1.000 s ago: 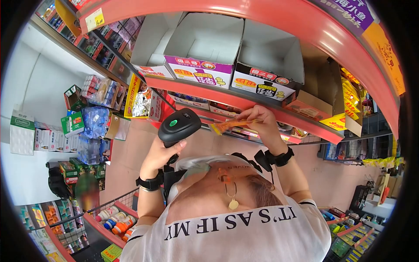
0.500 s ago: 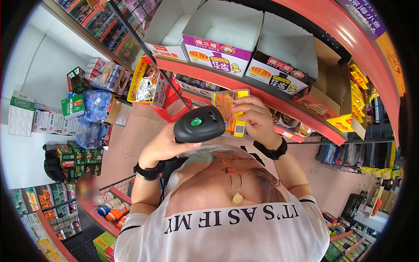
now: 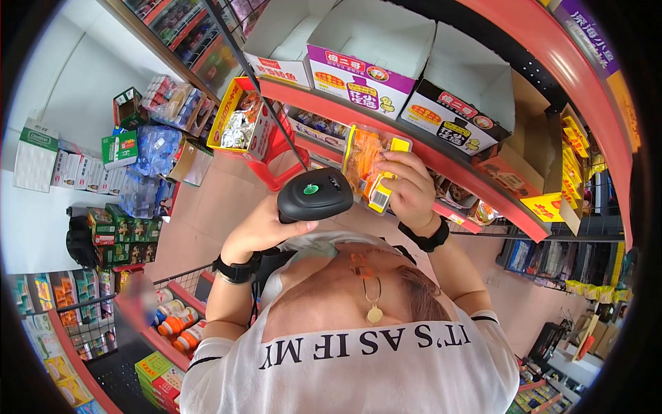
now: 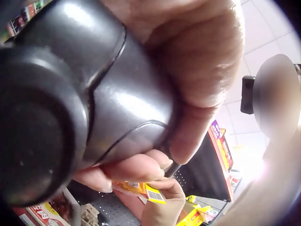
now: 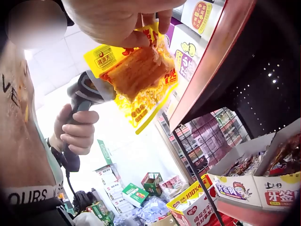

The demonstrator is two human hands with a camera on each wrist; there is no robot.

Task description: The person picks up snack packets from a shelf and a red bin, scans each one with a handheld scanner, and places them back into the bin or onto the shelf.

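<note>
My left hand (image 3: 259,225) grips the handle of a black handheld barcode scanner (image 3: 314,195), whose top shows a green mark. In the left wrist view the fingers (image 4: 134,168) curl round the scanner's handle. A flat, clear-and-yellow snack packet (image 3: 365,162) with orange-brown food inside is pinched by my right hand (image 3: 412,190) at one edge. The packet's barcode (image 3: 378,199) lies on the yellow strip near the scanner's head. From the right wrist, the packet (image 5: 141,75) hangs below the fingertips, with the scanner (image 5: 84,92) pointing toward it.
A red-edged shelf (image 3: 345,114) with open display boxes (image 3: 365,76) stands in front of me. Beyond my left hand is a yellow-and-red box (image 3: 241,117) of wrapped snacks. Cartons and blue-wrapped bottles (image 3: 155,152) sit by the wall. A shelf with bottles (image 3: 179,321) is at lower left.
My right hand has turned the packet from edge-on to face up and brought its barcode beside the scanner. The left hand has shifted right with the scanner.
</note>
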